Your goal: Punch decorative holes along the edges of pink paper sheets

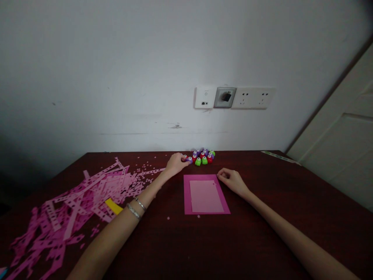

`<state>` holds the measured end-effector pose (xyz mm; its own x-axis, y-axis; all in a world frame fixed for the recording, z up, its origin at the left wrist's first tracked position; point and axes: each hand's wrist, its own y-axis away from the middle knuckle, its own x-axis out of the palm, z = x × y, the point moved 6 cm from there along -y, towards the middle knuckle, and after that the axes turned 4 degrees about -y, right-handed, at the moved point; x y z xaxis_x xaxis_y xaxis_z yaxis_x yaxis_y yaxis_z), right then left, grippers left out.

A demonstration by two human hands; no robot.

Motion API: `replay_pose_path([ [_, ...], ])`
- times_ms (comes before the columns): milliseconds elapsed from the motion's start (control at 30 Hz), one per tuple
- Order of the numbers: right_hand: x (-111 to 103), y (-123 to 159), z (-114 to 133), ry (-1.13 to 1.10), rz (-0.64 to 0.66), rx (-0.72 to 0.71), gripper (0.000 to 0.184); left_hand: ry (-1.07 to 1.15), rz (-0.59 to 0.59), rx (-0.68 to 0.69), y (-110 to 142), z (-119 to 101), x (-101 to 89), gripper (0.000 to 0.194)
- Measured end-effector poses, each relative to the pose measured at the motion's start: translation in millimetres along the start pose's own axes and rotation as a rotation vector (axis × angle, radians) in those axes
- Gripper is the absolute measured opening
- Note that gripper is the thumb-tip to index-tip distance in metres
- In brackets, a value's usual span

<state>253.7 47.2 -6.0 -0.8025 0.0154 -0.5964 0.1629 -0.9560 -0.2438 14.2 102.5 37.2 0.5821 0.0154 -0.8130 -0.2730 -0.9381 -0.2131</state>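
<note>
My left hand [175,164] reaches to the back of the table, its fingers closed around a small purple craft paper punch [190,160] at the left end of a cluster of punches. The cluster has red, green [198,161] and purple ones with white round tops. A dark pink sheet [187,194] lies flat in the middle, with a smaller light pink sheet [206,197] on top. A tiny punched shape [214,184] sits near the light sheet's upper right corner. My right hand [234,181] rests at the dark sheet's upper right corner, fingertips pinched together; what they hold is hidden.
Punched pink paper strips [78,204] are heaped over the left side, with tiny cut-outs [142,188] scattered beside them. A yellow piece [113,206] lies near my left forearm. Behind the table, a white wall carries sockets [253,98]. A patterned strip [280,157] lies at the back right.
</note>
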Motion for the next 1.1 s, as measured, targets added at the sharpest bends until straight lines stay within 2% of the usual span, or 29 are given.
replay_pose_path([
  [67, 0, -1, -1, -0.052, 0.012, 0.005, 0.023, 0.069, -0.023, 0.129, 3, -18, -11.3, 0.030],
  [100, 0, -2, -1, -0.087, 0.029, 0.011, 0.024, 0.117, 0.002, 0.202, 6, -28, -15.0, 0.031],
  [200, -2, -2, 6, -0.204, 0.109, 0.044, 0.029, 0.227, 0.164, 0.370, 17, -56, -18.8, 0.030],
  [367, -12, 1, 44, -0.297, 0.270, -0.005, 0.035, 0.281, 0.436, 0.462, 36, -78, -8.5, 0.031],
  [533, -12, 12, 79, -0.314, 0.488, -0.086, 0.037, 0.272, 0.565, 0.551, 45, -87, 3.1, 0.031],
  [633, -11, 17, 89, -0.294, 0.559, -0.136, 0.035, 0.259, 0.598, 0.567, 48, -90, 6.1, 0.031],
  [933, -10, 25, 102, -0.077, 0.649, -0.271, 0.036, 0.196, 0.644, 0.464, 58, -99, 6.9, 0.028],
  [1100, -5, 28, 109, -0.045, 0.671, -0.335, 0.025, 0.227, 0.682, 0.477, 60, -100, 12.5, 0.026],
])
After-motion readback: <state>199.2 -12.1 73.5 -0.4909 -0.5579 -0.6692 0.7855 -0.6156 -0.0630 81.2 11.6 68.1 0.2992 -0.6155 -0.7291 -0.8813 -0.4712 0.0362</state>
